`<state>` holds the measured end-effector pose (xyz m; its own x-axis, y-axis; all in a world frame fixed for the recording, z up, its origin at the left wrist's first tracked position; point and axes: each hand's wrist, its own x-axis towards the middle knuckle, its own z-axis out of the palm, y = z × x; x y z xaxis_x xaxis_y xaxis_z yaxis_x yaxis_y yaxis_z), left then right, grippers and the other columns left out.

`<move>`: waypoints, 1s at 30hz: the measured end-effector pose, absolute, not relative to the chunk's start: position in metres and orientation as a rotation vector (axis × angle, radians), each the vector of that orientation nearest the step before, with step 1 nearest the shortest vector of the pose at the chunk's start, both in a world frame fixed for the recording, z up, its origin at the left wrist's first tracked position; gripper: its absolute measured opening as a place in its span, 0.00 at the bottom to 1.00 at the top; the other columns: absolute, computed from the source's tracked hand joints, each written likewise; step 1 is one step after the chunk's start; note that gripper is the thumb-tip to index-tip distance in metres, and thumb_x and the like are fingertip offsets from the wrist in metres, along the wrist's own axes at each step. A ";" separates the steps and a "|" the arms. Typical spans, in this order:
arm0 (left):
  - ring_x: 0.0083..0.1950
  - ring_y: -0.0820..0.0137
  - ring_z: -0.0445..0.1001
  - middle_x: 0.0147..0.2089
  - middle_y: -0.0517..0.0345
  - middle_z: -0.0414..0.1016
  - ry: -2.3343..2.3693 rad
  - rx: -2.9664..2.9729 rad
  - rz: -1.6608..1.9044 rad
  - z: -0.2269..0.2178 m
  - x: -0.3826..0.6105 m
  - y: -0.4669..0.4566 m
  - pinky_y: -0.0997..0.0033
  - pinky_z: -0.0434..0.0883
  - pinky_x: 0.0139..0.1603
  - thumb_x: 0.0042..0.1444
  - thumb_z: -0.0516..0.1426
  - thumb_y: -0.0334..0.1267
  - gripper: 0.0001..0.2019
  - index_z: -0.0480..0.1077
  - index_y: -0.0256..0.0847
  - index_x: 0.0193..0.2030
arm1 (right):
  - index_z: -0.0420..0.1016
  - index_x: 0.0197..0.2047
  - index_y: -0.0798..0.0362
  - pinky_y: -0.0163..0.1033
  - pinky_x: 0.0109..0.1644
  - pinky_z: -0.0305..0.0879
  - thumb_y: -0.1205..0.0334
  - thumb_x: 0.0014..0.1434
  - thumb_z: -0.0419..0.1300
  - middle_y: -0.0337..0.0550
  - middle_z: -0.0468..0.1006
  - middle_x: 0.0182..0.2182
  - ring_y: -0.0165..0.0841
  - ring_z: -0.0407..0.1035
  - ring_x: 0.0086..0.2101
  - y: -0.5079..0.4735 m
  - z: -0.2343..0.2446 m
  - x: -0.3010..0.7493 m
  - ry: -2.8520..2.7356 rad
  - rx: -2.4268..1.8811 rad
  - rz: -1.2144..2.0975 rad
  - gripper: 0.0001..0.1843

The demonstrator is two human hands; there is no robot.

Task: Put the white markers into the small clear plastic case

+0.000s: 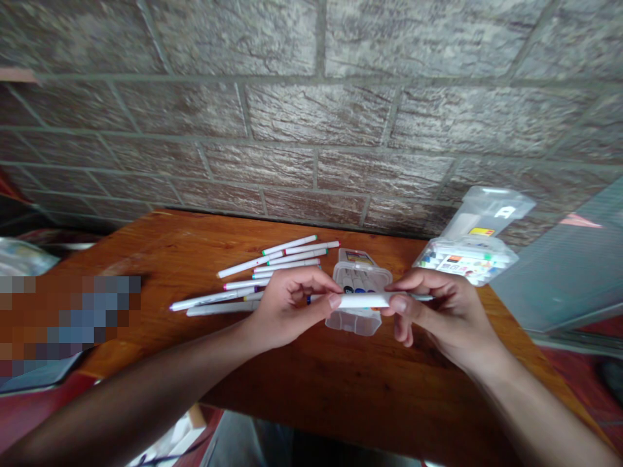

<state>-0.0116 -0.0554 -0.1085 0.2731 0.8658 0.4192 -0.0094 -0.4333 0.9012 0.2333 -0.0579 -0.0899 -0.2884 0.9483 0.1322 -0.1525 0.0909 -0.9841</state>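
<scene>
Over the varnished orange wooden bench (389,402), both hands sit close together at mid-frame. Left hand (292,308) and right hand (438,311) are both clamped on one white marker (363,300), a smooth plastic cylinder lying roughly level between them. Grip is closed on both sides, fingers and thumbs wrapped on the barrel, with a short stretch of barrel showing between the two hands. Small blue bit shows just left of the left hand's fingers, and a thin white end pokes out past the right hand; can't tell for sure if both belong to this marker.

Directly under the held marker sits a clear plastic box (350,322), rectangular, with dark-capped markers standing upright inside. Left of the hands, loose white markers (287,263) lie flat and scattered on the bench, with thin coloured bands near their ends, the nearest just beside the left hand. Right of the box, a clear plastic pack of markers (464,263) with a printed label lies near the right hand, and a clear pouch (487,211) stands up behind it. Behind the bench runs a grey brick wall (311,110), rough bark-like face, recessed mortar lines. Far left, a pixelated patch (68,318) is too blurred to tell.
</scene>
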 end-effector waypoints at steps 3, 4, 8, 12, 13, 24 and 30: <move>0.24 0.74 0.74 0.27 0.54 0.80 0.790 1.704 1.292 -0.109 -0.011 -0.055 0.78 0.67 0.23 0.60 0.68 0.38 0.08 0.79 0.34 0.36 | 0.86 0.36 0.54 0.29 0.19 0.74 0.56 0.55 0.79 0.40 0.81 0.18 0.29 0.74 0.17 -0.058 -0.090 0.233 -1.363 -0.862 1.406 0.12; 0.24 0.74 0.74 0.27 0.54 0.81 0.780 1.715 1.302 -0.110 -0.011 -0.055 0.78 0.68 0.23 0.60 0.68 0.37 0.07 0.79 0.34 0.36 | 0.86 0.36 0.54 0.29 0.19 0.74 0.56 0.55 0.78 0.40 0.81 0.18 0.29 0.74 0.17 -0.057 -0.090 0.233 -1.364 -0.860 1.404 0.12; 0.27 0.73 0.77 0.30 0.52 0.83 0.742 1.758 1.345 -0.112 -0.011 -0.053 0.77 0.72 0.27 0.58 0.69 0.34 0.05 0.79 0.35 0.37 | 0.86 0.36 0.54 0.31 0.18 0.74 0.57 0.56 0.78 0.40 0.82 0.18 0.30 0.74 0.16 -0.054 -0.092 0.234 -1.382 -0.831 1.403 0.11; 0.27 0.72 0.78 0.30 0.51 0.84 0.748 1.782 1.354 -0.114 -0.010 -0.053 0.77 0.72 0.27 0.56 0.70 0.33 0.06 0.80 0.34 0.37 | 0.86 0.36 0.53 0.29 0.19 0.73 0.56 0.55 0.79 0.41 0.82 0.19 0.29 0.74 0.16 -0.056 -0.091 0.234 -1.347 -0.870 1.399 0.12; 0.27 0.73 0.78 0.31 0.51 0.84 0.750 1.781 1.359 -0.114 -0.010 -0.053 0.78 0.72 0.27 0.55 0.70 0.33 0.06 0.80 0.34 0.37 | 0.86 0.36 0.53 0.29 0.19 0.73 0.55 0.55 0.79 0.41 0.82 0.19 0.29 0.74 0.16 -0.056 -0.091 0.233 -1.341 -0.872 1.399 0.12; 0.28 0.76 0.77 0.30 0.54 0.83 0.717 1.678 1.335 -0.111 -0.010 -0.054 0.81 0.72 0.29 0.60 0.68 0.33 0.05 0.82 0.32 0.40 | 0.85 0.34 0.52 0.29 0.17 0.73 0.57 0.55 0.79 0.41 0.83 0.20 0.30 0.75 0.15 -0.050 -0.095 0.236 -1.347 -0.812 1.396 0.11; 0.20 0.80 0.66 0.26 0.57 0.79 0.747 1.549 1.235 -0.109 -0.012 -0.056 0.83 0.60 0.18 0.65 0.65 0.39 0.10 0.81 0.32 0.42 | 0.84 0.34 0.52 0.29 0.17 0.72 0.56 0.54 0.79 0.40 0.83 0.20 0.29 0.74 0.15 -0.054 -0.093 0.234 -1.326 -0.840 1.395 0.12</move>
<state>-0.0120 -0.0559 -0.1094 0.2938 0.8907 0.3469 -0.1062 -0.3303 0.9379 0.2343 -0.0536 -0.0932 -0.2638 0.9535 0.1456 -0.1938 0.0955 -0.9764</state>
